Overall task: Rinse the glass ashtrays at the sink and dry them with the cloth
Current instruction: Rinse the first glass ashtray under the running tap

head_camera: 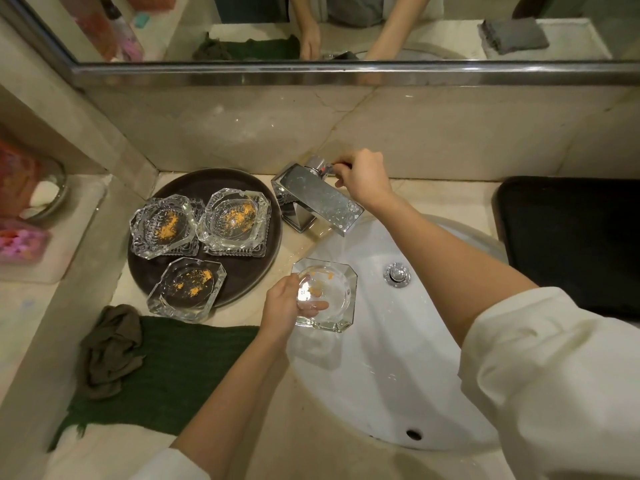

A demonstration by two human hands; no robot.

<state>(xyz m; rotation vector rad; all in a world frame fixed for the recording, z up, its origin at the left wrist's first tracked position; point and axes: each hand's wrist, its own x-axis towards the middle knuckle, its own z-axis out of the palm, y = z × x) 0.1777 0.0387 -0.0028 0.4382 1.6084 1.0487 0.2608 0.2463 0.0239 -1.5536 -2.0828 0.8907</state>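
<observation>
My left hand grips a square glass ashtray by its left edge, thumb inside the bowl, over the white sink. Orange specks lie in its bowl. My right hand holds the handle at the back of the chrome tap. Three more glass ashtrays with orange residue sit on the dark round tray: back left, back right, and front, which overhangs the tray's rim. A crumpled brown cloth lies on a green towel.
The round tray stands left of the tap on the beige counter. A black mat lies right of the sink. A mirror spans the back wall. Pink and red items sit on the left ledge.
</observation>
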